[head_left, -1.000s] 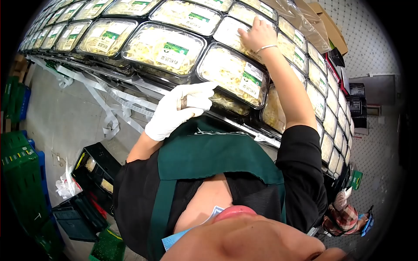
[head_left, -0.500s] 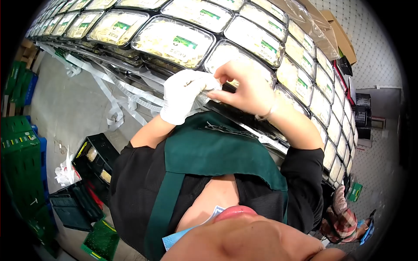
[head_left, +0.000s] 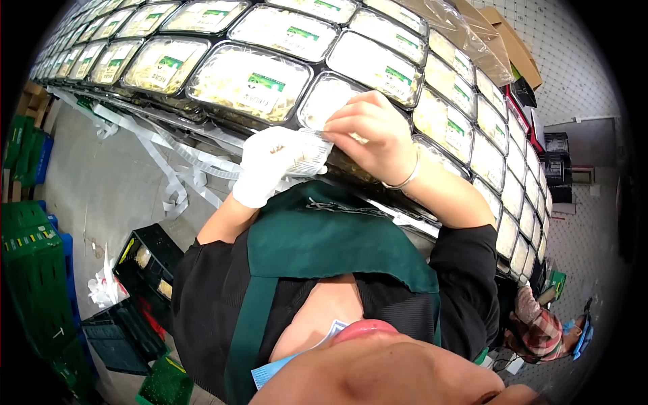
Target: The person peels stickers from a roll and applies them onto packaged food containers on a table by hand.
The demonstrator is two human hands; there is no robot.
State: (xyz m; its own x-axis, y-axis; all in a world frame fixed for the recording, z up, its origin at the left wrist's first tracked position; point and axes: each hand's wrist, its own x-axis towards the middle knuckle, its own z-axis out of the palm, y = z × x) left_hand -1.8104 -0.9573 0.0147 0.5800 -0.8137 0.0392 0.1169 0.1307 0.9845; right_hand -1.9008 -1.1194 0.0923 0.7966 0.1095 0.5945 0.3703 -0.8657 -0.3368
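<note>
Your left hand (head_left: 270, 158), in a thin white glove, has its grip closed around a small white paper label strip (head_left: 312, 155) with printed lines. Your bare right hand (head_left: 374, 131), a silver-coloured bangle (head_left: 407, 172) at its wrist, has thumb and finger pinched together at the strip's far right edge. Holding it from both sides probably lets the strip lie taut between your hands, and the bare fingertips likely catch a thin edge better than gloved ones would.

The strip is above the near edge of the stack, just in front of a black plastic tray with a clear lid and pale sprouts (head_left: 325, 101). Your right hand covers much of that tray, so you cannot tell whether its lid bears a label. Just to its left, a matching sprout tray (head_left: 223, 73) carries a green-and-white rectangular label (head_left: 265, 82) on its lid.

The trays stand side by side in close rows, lids up, which presumably leaves each top within reach and its print readable. Long white ribbon-like strips (head_left: 202, 160) hang along the near left edge, apparently clear of the lids.
</note>
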